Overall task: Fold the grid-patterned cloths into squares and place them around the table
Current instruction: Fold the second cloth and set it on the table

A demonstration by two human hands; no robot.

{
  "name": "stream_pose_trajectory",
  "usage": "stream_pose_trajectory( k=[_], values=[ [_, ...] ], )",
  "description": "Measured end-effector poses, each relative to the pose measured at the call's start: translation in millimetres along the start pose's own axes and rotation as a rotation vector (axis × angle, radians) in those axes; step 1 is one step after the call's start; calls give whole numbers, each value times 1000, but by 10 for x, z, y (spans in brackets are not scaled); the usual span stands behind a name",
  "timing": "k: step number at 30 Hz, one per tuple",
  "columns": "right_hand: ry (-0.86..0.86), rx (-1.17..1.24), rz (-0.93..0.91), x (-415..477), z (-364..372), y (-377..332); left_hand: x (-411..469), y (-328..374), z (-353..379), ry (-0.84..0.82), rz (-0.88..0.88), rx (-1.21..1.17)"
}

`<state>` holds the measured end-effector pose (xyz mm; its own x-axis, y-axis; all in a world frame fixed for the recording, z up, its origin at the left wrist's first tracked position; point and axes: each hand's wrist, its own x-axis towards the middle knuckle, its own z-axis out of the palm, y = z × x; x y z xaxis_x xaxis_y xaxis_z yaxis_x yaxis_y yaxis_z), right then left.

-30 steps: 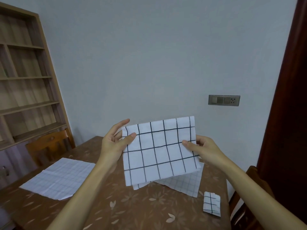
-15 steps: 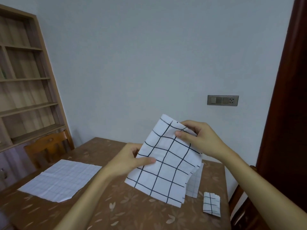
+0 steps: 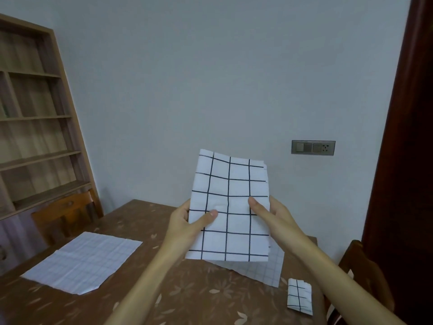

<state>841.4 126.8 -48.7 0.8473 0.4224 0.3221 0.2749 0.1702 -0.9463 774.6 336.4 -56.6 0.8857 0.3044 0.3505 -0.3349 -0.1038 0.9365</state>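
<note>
I hold a white cloth with a bold black grid (image 3: 230, 205) upright in the air above the table, folded into a tall rectangle. My left hand (image 3: 187, 221) pinches its left edge with the thumb on the front. On the right edge my right hand (image 3: 271, 214) grips it the same way. A small folded square of the same cloth (image 3: 300, 296) lies near the table's right edge. A flat fine-grid cloth (image 3: 86, 261) is spread on the table's left side. Another fine-grid cloth (image 3: 264, 270) lies under the held one, mostly hidden.
The table (image 3: 187, 301) has a brown flower-patterned cover. A wooden chair (image 3: 63, 214) stands at its left side, another chair (image 3: 365, 273) at the right. A wooden bookshelf (image 3: 35, 118) fills the left wall. A dark door frame (image 3: 403, 137) runs down the right.
The held cloth was wide and horizontal, then was turned through a tilt, and now stands tall and upright. Both hands shifted their grip to its lower side edges.
</note>
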Motion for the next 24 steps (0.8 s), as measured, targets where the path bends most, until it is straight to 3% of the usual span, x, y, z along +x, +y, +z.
stream_pose_trajectory(
  k=[5, 11, 24],
  values=[
    [120, -39, -66, 31, 91, 24, -36, -34, 87, 58, 107, 70],
    [55, -79, -48, 48, -8, 26, -54, -12, 73, 156, 208, 73],
    [13, -90, -120, -18, -168, -75, 43, 91, -266, -55, 5, -9]
  ],
)
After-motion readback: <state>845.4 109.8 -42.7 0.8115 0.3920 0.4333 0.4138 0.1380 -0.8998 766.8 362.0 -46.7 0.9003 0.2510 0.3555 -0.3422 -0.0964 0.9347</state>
